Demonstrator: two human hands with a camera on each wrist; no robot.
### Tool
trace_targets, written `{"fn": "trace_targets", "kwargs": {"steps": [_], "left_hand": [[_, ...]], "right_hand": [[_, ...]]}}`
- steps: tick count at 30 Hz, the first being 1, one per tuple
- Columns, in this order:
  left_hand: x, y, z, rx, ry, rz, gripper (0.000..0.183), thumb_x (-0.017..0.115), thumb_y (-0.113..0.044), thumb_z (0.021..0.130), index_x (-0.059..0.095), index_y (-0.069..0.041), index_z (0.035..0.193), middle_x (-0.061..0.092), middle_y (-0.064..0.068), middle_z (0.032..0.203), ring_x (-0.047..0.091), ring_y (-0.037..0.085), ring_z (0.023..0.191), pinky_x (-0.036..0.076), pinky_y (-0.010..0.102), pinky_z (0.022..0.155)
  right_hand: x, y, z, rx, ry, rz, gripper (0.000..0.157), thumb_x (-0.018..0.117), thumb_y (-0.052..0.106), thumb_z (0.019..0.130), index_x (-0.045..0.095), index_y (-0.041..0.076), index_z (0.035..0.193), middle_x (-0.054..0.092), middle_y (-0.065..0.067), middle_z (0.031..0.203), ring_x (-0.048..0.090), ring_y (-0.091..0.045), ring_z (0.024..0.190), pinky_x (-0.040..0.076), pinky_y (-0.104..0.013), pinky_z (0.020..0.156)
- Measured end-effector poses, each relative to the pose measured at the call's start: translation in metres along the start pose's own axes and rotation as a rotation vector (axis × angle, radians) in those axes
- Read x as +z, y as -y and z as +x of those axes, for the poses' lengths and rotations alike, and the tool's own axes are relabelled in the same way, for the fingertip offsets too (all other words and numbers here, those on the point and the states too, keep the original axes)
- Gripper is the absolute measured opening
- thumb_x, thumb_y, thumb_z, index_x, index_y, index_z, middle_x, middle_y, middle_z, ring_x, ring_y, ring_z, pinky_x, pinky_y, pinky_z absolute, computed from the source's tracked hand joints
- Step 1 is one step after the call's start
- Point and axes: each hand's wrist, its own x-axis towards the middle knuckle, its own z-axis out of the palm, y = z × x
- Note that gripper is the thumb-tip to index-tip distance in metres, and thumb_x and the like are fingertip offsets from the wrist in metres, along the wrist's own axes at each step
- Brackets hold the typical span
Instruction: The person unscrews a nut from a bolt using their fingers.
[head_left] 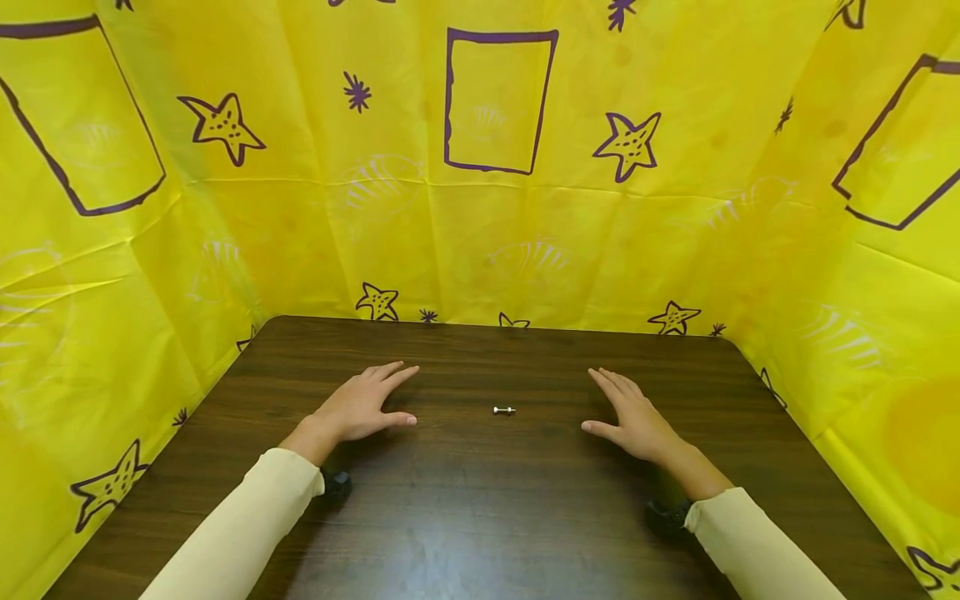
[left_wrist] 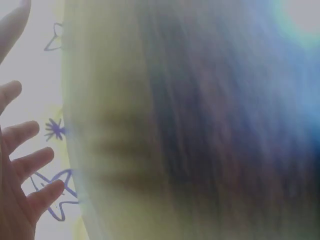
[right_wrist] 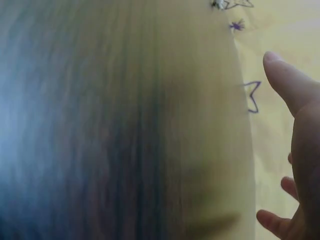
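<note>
Pale sleeves [head_left: 240, 521] closest to my view, over dark desk [head_left: 450, 533]. Left hand [head_left: 363, 407] and right hand [head_left: 630, 417] both spread, fingers nearly straight, thumbs apart, holding nothing. I see bolt [head_left: 504, 410] lying on desk between them, apart from both. Yellow cloth [head_left: 487, 217] behind.

Bright yellow cloth [head_left: 300, 217] fills the top and both sides of the head view, creased by folds and printed with purple-outlined starfish [head_left: 630, 146], spiky bursts [head_left: 357, 92], rectangular frames [head_left: 498, 100] and pale fish [head_left: 382, 187]. A dark brown wood-grain table [head_left: 487, 350] with rounded far corners spans the lower part, a soft glare [head_left: 435, 542] lying on its surface near the bottom centre.
</note>
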Motion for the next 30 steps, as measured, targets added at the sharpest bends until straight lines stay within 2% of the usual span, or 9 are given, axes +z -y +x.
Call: {"fn": "trace_targets", "kwargs": {"steps": [7, 12, 19, 26, 30], "left_hand": [[0.001, -0.009, 0.002, -0.008, 0.010, -0.038, 0.085, 0.064, -0.062, 0.084, 0.034, -0.022, 0.152, 0.037, 0.014, 0.151, 0.038, 0.040, 0.133, 0.034, 0.061, 0.101], [0.003, -0.012, 0.002, 0.015, 0.022, -0.050, 0.084, 0.065, -0.060, 0.084, 0.036, -0.020, 0.152, 0.038, 0.013, 0.150, 0.038, 0.039, 0.133, 0.034, 0.060, 0.101], [0.008, -0.015, 0.005, 0.048, 0.006, -0.065, 0.079, 0.068, -0.055, 0.085, 0.042, -0.016, 0.148, 0.043, 0.013, 0.147, 0.042, 0.036, 0.130, 0.037, 0.058, 0.100], [0.012, -0.021, 0.008, 0.039, 0.006, -0.099, 0.075, 0.068, -0.054, 0.085, 0.045, -0.017, 0.146, 0.044, 0.009, 0.146, 0.041, 0.033, 0.132, 0.036, 0.055, 0.102], [0.014, -0.025, 0.011, 0.052, -0.019, -0.107, 0.072, 0.069, -0.052, 0.085, 0.049, -0.015, 0.144, 0.047, 0.009, 0.144, 0.043, 0.032, 0.130, 0.037, 0.054, 0.102]], "right_hand": [[0.006, 0.008, 0.006, -0.034, -0.028, 0.074, 0.086, 0.069, 0.047, 0.088, 0.027, 0.011, 0.154, 0.031, -0.021, 0.152, 0.026, -0.043, 0.138, 0.027, -0.065, 0.103], [0.010, 0.013, 0.009, -0.033, -0.023, 0.105, 0.085, 0.068, 0.047, 0.089, 0.028, 0.010, 0.153, 0.031, -0.018, 0.153, 0.026, -0.042, 0.138, 0.027, -0.064, 0.104], [0.015, 0.018, 0.012, -0.044, -0.032, 0.125, 0.084, 0.072, 0.044, 0.087, 0.032, 0.007, 0.151, 0.035, -0.017, 0.151, 0.031, -0.041, 0.136, 0.027, -0.061, 0.105], [0.020, 0.025, 0.017, -0.049, -0.037, 0.151, 0.085, 0.075, 0.042, 0.085, 0.033, 0.008, 0.151, 0.039, -0.016, 0.149, 0.035, -0.040, 0.133, 0.032, -0.060, 0.103], [0.024, 0.028, 0.020, -0.049, -0.046, 0.161, 0.084, 0.076, 0.040, 0.084, 0.035, 0.008, 0.150, 0.041, -0.015, 0.148, 0.038, -0.038, 0.131, 0.033, -0.058, 0.103]]}}
